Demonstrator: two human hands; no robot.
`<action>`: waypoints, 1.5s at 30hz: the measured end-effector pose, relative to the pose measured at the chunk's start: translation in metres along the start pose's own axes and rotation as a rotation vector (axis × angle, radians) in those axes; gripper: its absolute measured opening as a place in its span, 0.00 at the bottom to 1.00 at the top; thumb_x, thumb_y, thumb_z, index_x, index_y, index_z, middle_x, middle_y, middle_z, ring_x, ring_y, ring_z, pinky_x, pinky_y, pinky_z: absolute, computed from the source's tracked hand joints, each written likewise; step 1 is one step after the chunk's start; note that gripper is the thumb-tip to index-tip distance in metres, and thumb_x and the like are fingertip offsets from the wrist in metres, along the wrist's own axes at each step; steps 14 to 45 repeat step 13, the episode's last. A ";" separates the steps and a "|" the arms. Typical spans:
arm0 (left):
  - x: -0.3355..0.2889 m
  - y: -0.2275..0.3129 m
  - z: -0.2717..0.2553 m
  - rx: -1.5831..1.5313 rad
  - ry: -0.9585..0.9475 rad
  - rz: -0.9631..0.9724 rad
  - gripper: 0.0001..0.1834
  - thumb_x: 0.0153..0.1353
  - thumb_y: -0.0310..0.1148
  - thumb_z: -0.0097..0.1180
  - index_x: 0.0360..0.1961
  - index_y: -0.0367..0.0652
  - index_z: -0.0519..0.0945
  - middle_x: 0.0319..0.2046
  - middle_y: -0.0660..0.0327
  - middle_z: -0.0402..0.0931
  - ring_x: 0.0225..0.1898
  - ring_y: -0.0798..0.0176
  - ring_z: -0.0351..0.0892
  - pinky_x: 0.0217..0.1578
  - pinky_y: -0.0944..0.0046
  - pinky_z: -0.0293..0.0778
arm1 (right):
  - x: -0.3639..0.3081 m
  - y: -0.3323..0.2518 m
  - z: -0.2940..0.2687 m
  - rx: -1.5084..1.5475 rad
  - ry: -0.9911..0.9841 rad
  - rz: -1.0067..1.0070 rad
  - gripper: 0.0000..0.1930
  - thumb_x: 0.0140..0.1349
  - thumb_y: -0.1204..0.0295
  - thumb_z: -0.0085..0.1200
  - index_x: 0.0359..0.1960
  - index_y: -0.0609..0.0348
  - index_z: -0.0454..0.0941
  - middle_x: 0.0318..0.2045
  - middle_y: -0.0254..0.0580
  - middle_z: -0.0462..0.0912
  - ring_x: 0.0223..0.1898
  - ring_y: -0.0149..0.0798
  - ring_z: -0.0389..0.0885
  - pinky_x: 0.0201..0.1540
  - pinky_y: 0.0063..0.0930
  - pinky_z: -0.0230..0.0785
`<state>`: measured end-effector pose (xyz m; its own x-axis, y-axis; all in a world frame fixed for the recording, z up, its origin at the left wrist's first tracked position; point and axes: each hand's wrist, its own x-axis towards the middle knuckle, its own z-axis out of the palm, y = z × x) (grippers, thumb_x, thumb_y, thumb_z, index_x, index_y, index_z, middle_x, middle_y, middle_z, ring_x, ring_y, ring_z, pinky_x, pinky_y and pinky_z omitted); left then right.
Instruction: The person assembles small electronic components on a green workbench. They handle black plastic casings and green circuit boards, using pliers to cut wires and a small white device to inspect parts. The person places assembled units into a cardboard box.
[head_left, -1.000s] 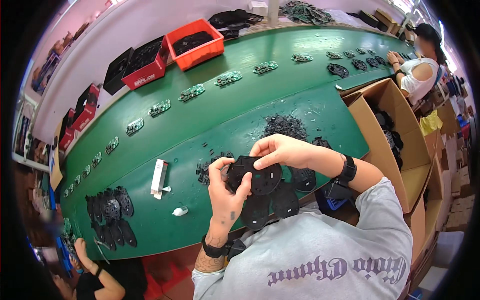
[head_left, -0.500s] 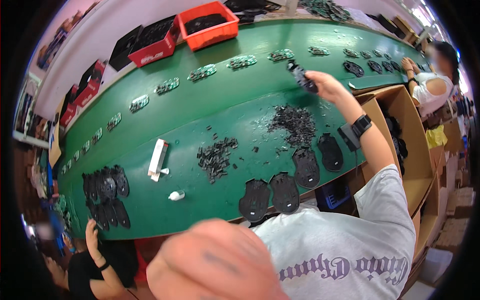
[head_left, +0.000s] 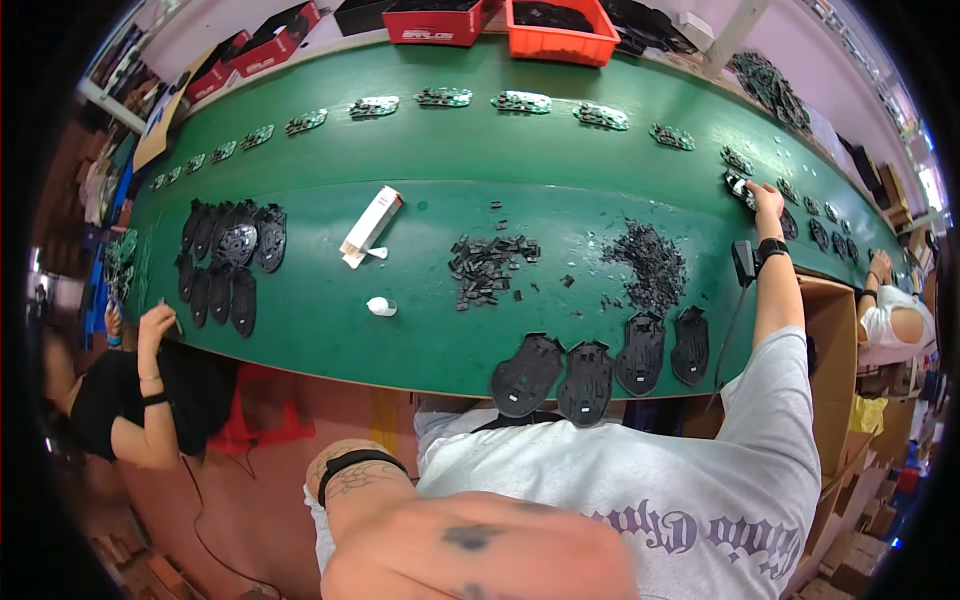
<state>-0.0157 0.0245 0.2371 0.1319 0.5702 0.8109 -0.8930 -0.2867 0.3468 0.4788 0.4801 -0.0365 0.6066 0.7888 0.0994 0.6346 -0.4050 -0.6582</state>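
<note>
At the far right of the bench, my right hand (head_left: 768, 198) pinches a black mouse base shell (head_left: 738, 188), held low at the end of a line of similar shells (head_left: 819, 235). My left hand (head_left: 500, 545) is a large tattooed shape close to the camera at the lower edge; its fingers cannot be made out. Between them, several black base shells (head_left: 526, 374) lie along the near bench edge. Behind these are a heap of small black pieces (head_left: 650, 268) and a looser pile of black pieces (head_left: 490, 268).
Green circuit boards (head_left: 520, 102) form a curved row along the green bench (head_left: 430, 345). At left are a white box (head_left: 372, 225), a small white bottle (head_left: 380, 307) and grouped black shells (head_left: 237, 243). An orange bin (head_left: 562, 42) stands behind. Co-workers sit at both ends; a cardboard box (head_left: 828, 325) stands right.
My right hand has carried the mouse base shell rightward to the line of shells. The view has shifted, and my left hand has moved toward the lower edge.
</note>
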 end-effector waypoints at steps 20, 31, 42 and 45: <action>-0.029 0.001 0.021 0.124 0.140 0.509 0.19 0.58 0.40 0.61 0.41 0.34 0.76 0.34 0.45 0.77 0.26 0.63 0.77 0.21 0.73 0.70 | -0.003 0.015 0.020 -0.316 0.209 -0.100 0.33 0.47 0.44 0.62 0.54 0.46 0.77 0.50 0.41 0.81 0.54 0.45 0.76 0.60 0.40 0.57; -0.029 0.001 0.021 0.124 0.140 0.509 0.19 0.58 0.40 0.61 0.41 0.34 0.76 0.34 0.45 0.77 0.26 0.63 0.77 0.21 0.73 0.70 | -0.003 0.015 0.020 -0.316 0.209 -0.100 0.33 0.47 0.44 0.62 0.54 0.46 0.77 0.50 0.41 0.81 0.54 0.45 0.76 0.60 0.40 0.57; -0.029 0.001 0.021 0.124 0.140 0.509 0.19 0.58 0.40 0.61 0.41 0.34 0.76 0.34 0.45 0.77 0.26 0.63 0.77 0.21 0.73 0.70 | -0.003 0.015 0.020 -0.316 0.209 -0.100 0.33 0.47 0.44 0.62 0.54 0.46 0.77 0.50 0.41 0.81 0.54 0.45 0.76 0.60 0.40 0.57; -0.029 0.001 0.021 0.124 0.140 0.509 0.19 0.58 0.40 0.61 0.41 0.34 0.76 0.34 0.45 0.77 0.26 0.63 0.77 0.21 0.73 0.70 | -0.003 0.015 0.020 -0.316 0.209 -0.100 0.33 0.47 0.44 0.62 0.54 0.46 0.77 0.50 0.41 0.81 0.54 0.45 0.76 0.60 0.40 0.57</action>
